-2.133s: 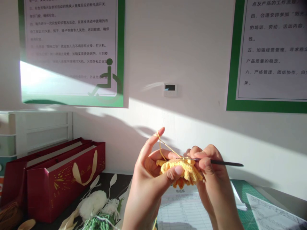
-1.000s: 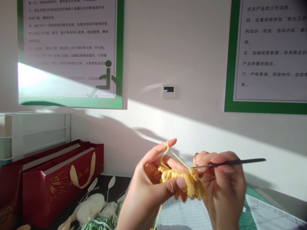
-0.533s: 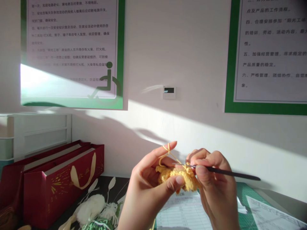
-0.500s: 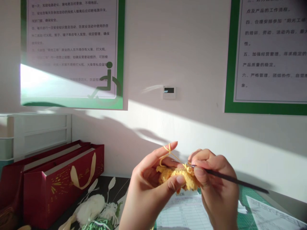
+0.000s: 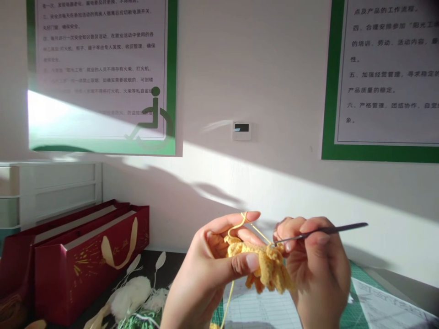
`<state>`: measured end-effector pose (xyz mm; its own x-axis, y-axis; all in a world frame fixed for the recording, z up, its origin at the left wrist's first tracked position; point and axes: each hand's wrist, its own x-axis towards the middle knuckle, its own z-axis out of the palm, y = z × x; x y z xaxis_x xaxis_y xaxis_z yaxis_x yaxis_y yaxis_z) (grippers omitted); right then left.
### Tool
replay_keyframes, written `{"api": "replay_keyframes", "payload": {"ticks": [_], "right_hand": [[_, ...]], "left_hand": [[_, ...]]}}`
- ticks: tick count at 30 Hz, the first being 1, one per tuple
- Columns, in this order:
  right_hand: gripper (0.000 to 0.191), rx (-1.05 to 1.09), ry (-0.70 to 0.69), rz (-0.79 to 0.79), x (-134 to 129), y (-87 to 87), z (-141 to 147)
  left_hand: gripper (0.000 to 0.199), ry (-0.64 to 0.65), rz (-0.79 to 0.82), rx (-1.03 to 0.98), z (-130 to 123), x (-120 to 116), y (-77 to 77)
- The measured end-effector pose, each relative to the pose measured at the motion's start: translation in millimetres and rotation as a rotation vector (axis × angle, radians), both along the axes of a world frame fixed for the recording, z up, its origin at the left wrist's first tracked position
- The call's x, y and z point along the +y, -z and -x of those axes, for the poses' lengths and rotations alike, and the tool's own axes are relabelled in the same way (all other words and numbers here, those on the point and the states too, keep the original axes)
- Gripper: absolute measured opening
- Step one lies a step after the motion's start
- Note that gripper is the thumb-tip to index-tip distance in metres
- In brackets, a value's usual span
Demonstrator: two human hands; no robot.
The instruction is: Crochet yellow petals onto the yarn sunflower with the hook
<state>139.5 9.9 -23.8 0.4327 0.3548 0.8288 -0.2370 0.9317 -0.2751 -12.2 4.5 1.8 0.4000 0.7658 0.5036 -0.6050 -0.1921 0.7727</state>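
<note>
My left hand [image 5: 209,269] pinches a ruffled yellow crochet piece [image 5: 267,267] between thumb and fingers. Yellow yarn [image 5: 254,227] loops round its raised index finger and runs to the top of the piece; another strand hangs below. My right hand [image 5: 317,262] is closed on a crochet hook [image 5: 329,230] with a dark handle, which slants up to the right. The hook's thin metal tip meets the top edge of the yellow piece, near the right fingertips. Whether the tip is inside a stitch is too small to tell.
Red gift bags [image 5: 103,256] stand at the left beside white drawers [image 5: 61,183]. White yarn [image 5: 132,297] and green yarn [image 5: 139,320] lie near them. Printed paper [image 5: 260,306] rests on a green cutting mat [image 5: 358,301], with another sheet [image 5: 387,301] at the right.
The hook's handle has swung from pointing down-right to up-right. The yellow piece has turned, showing more of its hanging ruffles. My left index finger is slightly lower.
</note>
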Motion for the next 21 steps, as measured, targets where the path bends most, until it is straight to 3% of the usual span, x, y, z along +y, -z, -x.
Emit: {"api": "replay_keyframes", "payload": {"ticks": [5, 7, 10, 13, 15, 17, 21], "right_hand": [[0.024, -0.071, -0.138, 0.154, 5.0, 1.4, -0.1], [0.018, -0.133, -0.102, 0.135, 8.7, 2.7, -0.8], [0.009, -0.273, 0.237, -0.005, 13.0, 6.9, -7.2], [0.038, -0.454, 0.735, -0.258, 15.8, 14.1, -16.0], [0.048, -0.461, 0.881, -0.363, 17.4, 18.5, -17.9], [0.039, -0.387, 0.785, -0.358, 18.2, 20.2, -14.6], [0.014, -0.116, 0.326, -0.164, 13.8, 13.9, -2.3]], "left_hand": [[0.048, -0.085, 0.004, -0.019, -0.9, -2.5, -0.4], [0.049, -0.156, 0.004, -0.040, -2.6, -3.2, 0.4], [0.048, -0.224, -0.039, -0.026, -5.8, -0.5, 4.5], [0.048, -0.206, -0.064, -0.019, -8.6, 4.3, 8.2], [0.052, -0.114, -0.027, -0.026, -8.9, 5.9, 7.7], [0.057, -0.024, 0.044, -0.019, -7.0, 5.9, 4.8], [0.054, 0.008, 0.071, 0.006, 0.8, 6.1, -0.2]]}}
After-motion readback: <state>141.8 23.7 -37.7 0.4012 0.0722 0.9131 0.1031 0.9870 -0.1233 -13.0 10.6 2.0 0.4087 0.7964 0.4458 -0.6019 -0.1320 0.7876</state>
